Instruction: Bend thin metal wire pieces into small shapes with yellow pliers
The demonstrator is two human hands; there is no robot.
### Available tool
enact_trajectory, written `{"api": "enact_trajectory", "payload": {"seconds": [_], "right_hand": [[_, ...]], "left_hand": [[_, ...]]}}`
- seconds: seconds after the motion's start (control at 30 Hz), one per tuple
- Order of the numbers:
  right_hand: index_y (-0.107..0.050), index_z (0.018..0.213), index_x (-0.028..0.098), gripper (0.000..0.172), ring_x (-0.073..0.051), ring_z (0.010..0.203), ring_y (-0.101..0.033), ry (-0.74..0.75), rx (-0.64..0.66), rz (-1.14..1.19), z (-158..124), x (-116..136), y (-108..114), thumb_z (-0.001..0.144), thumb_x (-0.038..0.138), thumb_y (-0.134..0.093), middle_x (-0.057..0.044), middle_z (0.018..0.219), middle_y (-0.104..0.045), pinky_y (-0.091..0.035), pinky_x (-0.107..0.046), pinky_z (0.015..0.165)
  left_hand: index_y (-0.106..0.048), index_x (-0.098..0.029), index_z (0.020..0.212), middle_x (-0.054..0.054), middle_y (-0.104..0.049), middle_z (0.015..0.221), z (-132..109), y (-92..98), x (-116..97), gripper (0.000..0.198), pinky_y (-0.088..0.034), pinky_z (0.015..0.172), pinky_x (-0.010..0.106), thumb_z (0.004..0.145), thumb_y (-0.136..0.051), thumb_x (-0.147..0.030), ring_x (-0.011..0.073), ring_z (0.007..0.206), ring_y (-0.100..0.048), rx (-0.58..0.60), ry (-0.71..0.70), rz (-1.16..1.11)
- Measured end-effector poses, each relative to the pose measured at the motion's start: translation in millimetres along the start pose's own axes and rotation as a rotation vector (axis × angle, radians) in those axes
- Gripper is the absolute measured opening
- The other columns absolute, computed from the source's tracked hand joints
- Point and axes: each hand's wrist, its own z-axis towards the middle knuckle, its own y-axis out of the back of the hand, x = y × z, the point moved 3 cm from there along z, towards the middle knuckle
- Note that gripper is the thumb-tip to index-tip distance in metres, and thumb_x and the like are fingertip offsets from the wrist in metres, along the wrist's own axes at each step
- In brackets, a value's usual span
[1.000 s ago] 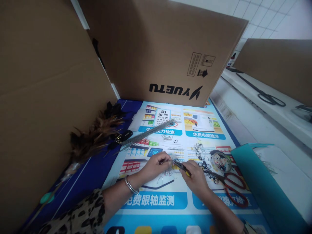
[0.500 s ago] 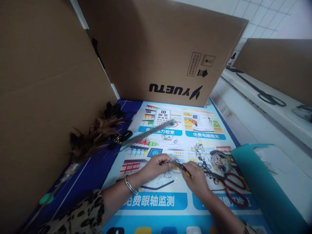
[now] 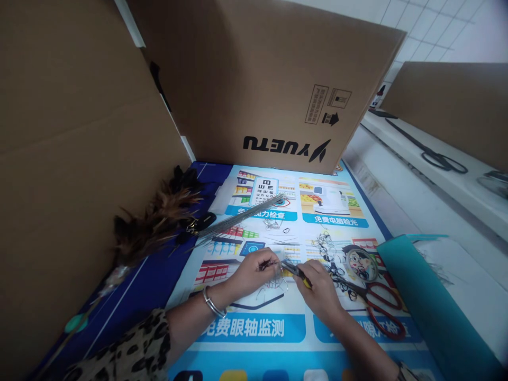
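My right hand [image 3: 320, 288] is wrapped round pliers [image 3: 292, 269] with dark jaws and yellow on the handle. Their jaws point left, toward the fingertips of my left hand [image 3: 254, 272]. That hand pinches a thin piece of wire [image 3: 284, 284], whose fine curved end hangs below the fingers. The jaws meet the wire close to the fingertips; whether they grip it is too small to tell. Below the hands lie more bent wire pieces [image 3: 266, 291]. A bundle of straight wires [image 3: 242, 214] lies slanted beyond my left hand.
Red-handled scissors [image 3: 383, 301] lie right of my right hand, beside small black rings [image 3: 337, 272] and a round clear dish [image 3: 361, 263]. A teal box [image 3: 432, 307] stands at the right. Brown feathers [image 3: 154, 211] lie left. Cardboard panels [image 3: 257, 79] rise behind and at the left.
My hands stay nearly in place. The plier jaws and the hanging wire between the hands have shifted very slightly.
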Motion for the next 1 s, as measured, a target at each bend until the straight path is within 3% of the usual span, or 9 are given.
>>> {"api": "enact_trajectory", "payload": {"seconds": [0.5,1.0], "right_hand": [[-0.056,0.102,0.016,0.022,-0.022,0.086,-0.045,0.055,0.007,-0.357,-2,21,13,0.085,0.019,-0.044,-0.009,0.085,-0.053,-0.034,-0.037,0.076],[-0.056,0.102,0.017,0.021,-0.023,0.086,-0.045,0.018,0.014,-0.349,-3,20,14,0.083,0.02,-0.047,-0.008,0.087,-0.053,-0.034,-0.036,0.077]], "left_hand": [[-0.058,-0.015,0.071,0.0,-0.054,0.068,0,-2.6,-1,0.013,-0.036,0.058,0.021,0.076,-0.047,-0.01,0.0122,0.066,-0.049,-0.011,-0.03,0.136],[-0.057,-0.015,0.071,0.0,-0.054,0.068,0,-1.1,-2,0.012,-0.036,0.058,0.022,0.076,-0.047,-0.011,0.0122,0.065,-0.049,-0.03,-0.015,0.166]]}}
